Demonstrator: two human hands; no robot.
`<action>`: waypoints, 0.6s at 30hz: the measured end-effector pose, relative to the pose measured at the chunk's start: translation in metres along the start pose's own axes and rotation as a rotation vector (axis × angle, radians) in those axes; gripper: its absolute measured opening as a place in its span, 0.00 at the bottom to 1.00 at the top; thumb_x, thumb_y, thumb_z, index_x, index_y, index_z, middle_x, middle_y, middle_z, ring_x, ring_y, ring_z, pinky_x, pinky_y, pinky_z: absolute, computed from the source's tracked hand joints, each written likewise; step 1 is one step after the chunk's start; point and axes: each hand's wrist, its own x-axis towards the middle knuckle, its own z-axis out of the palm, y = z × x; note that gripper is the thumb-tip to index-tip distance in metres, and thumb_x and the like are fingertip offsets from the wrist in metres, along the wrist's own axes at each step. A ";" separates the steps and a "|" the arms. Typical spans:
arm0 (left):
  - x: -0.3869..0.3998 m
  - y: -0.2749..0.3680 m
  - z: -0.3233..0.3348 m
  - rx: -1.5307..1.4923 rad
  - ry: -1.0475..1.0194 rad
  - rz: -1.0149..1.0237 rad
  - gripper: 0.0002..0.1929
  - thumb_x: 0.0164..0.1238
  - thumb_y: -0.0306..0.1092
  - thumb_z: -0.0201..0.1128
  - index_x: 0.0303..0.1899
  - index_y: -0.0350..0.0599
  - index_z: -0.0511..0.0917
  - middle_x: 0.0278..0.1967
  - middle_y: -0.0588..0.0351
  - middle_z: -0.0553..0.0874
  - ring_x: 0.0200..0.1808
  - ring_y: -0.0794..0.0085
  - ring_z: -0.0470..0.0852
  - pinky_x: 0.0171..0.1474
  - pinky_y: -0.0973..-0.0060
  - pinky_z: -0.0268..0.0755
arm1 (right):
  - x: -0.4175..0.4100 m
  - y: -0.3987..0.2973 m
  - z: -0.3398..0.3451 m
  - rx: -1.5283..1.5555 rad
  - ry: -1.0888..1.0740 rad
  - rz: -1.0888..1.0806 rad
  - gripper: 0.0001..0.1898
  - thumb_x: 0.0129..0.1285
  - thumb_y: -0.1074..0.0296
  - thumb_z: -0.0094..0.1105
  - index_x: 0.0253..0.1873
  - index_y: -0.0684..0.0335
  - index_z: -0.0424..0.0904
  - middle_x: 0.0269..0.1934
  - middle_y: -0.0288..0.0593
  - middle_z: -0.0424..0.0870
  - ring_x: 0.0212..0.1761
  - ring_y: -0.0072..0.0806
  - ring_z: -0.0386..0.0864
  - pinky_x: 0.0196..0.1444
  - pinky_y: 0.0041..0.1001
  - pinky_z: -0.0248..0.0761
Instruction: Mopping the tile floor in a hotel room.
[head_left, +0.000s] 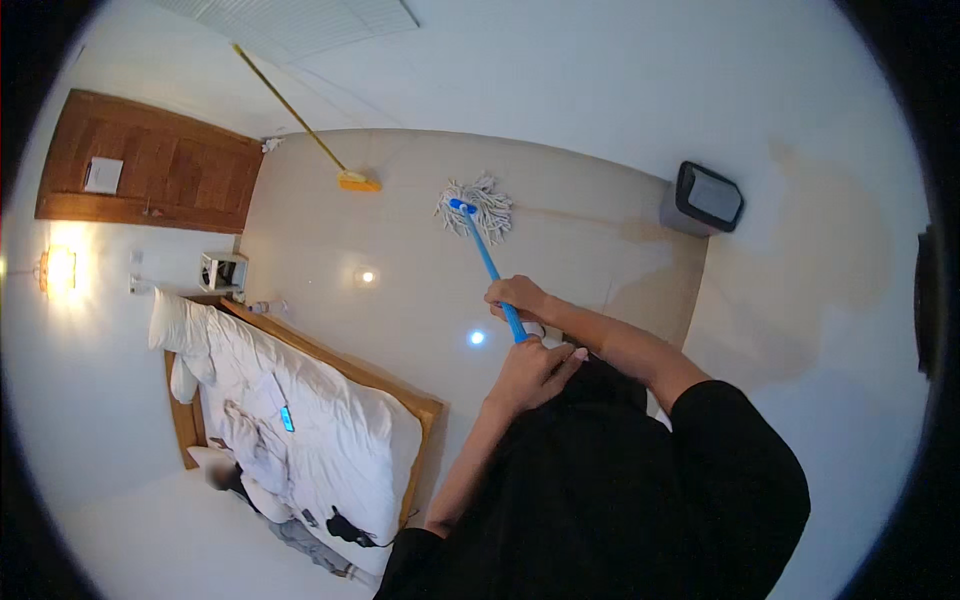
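A string mop with a blue handle (484, 247) reaches from my hands to the tiled floor, where its whitish mop head (491, 210) lies spread out. My right hand (520, 296) is closed around the handle partway along. Nearer my body, my left hand (531, 369) wraps the upper end of the same handle, its thumb pointing to the right. A yellow broom (358, 181) stands to the left of the mop head, bristles on the floor and its stick leaning towards the wall.
A grey bin with a black rim (675, 208) stands by the wall at right. At lower left is a wooden-framed bed (427, 409) with white bedding, a phone (287, 418) and a person lying along its far side. A plastic bottle (268, 307) lies beside it, near a small white cabinet (241, 271).
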 end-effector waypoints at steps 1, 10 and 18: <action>0.005 0.011 -0.011 -0.046 -0.016 0.027 0.18 0.71 0.39 0.60 0.23 0.40 0.75 0.17 0.50 0.75 0.20 0.54 0.76 0.28 0.60 0.67 | -0.005 -0.006 -0.009 0.017 0.007 0.060 0.10 0.51 0.67 0.60 0.23 0.57 0.68 0.24 0.41 0.76 0.31 0.44 0.79 0.28 0.43 0.72; 0.020 0.087 -0.039 -0.760 -0.217 0.456 0.12 0.61 0.34 0.68 0.22 0.46 0.78 0.14 0.60 0.75 0.16 0.70 0.73 0.28 0.72 0.63 | -0.103 -0.094 -0.101 0.036 0.305 0.285 0.09 0.52 0.65 0.61 0.23 0.57 0.72 0.21 0.45 0.75 0.26 0.47 0.78 0.26 0.43 0.70; 0.030 0.068 -0.046 -0.852 -0.329 0.447 0.10 0.55 0.30 0.69 0.19 0.48 0.77 0.13 0.61 0.75 0.15 0.70 0.73 0.27 0.73 0.62 | -0.158 -0.106 -0.115 -0.084 0.377 0.601 0.17 0.59 0.55 0.62 0.24 0.59 0.72 0.20 0.49 0.76 0.25 0.48 0.77 0.27 0.45 0.68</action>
